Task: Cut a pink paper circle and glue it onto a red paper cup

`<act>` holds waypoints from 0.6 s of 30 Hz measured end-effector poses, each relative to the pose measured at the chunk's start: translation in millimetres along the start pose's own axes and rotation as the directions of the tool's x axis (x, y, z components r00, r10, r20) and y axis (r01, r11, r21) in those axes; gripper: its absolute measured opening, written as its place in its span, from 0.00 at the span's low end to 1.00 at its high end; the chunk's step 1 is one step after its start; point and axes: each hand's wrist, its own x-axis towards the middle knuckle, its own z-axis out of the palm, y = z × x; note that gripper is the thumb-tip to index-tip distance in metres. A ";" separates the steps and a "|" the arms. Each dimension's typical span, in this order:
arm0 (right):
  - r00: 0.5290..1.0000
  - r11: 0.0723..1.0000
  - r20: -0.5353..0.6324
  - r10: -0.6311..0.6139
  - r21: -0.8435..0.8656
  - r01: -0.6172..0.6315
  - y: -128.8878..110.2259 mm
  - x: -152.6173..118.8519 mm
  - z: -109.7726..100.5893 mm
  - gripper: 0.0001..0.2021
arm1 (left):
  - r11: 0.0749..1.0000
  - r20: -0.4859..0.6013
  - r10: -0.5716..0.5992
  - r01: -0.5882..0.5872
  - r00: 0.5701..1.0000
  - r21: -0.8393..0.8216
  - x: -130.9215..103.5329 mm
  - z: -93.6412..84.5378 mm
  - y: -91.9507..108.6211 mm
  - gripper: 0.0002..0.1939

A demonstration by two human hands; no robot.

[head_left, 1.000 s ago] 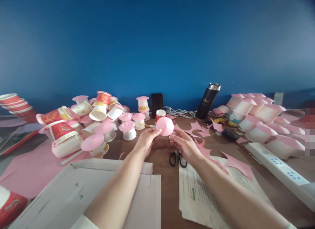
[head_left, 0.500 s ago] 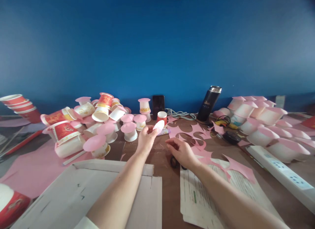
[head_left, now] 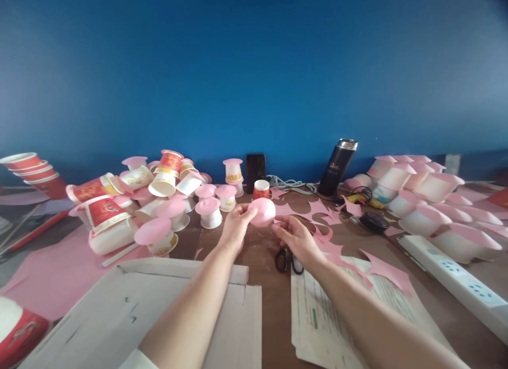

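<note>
A round pink paper disc point(head_left: 262, 212) is pinched at its left edge by my left hand point(head_left: 237, 226). My right hand point(head_left: 296, 239) is at the disc's right side with fingers curled and the fingertips close to its edge; whether they grip it cannot be made out. Just behind the disc stands a red paper cup point(head_left: 261, 189). Black scissor handles point(head_left: 282, 260) show below my right hand, on the brown table point(head_left: 273, 311). Upside-down cups topped with pink discs, such as one white cup point(head_left: 210, 219), stand left of my left hand.
Pink paper scraps point(head_left: 317, 207) lie to the right. Beyond them are a black bottle point(head_left: 337, 168), a power strip point(head_left: 456, 276) and many pink-topped cups point(head_left: 424, 218). Cardboard point(head_left: 159, 311) lies front left, printed papers point(head_left: 317, 311) front right. A phone point(head_left: 255, 170) leans at the wall.
The pink disc has turned to show its broad pink face. My right hand has moved slightly right and up beside it, and more of the scissor handles shows.
</note>
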 end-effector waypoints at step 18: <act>0.979 0.729 0.041 0.200 0.662 -0.177 -1.4 5.9 -3.6 0.11 | 0.935 -0.037 0.072 -0.054 0.997 0.350 7.4 -7.8 -10.2 0.16</act>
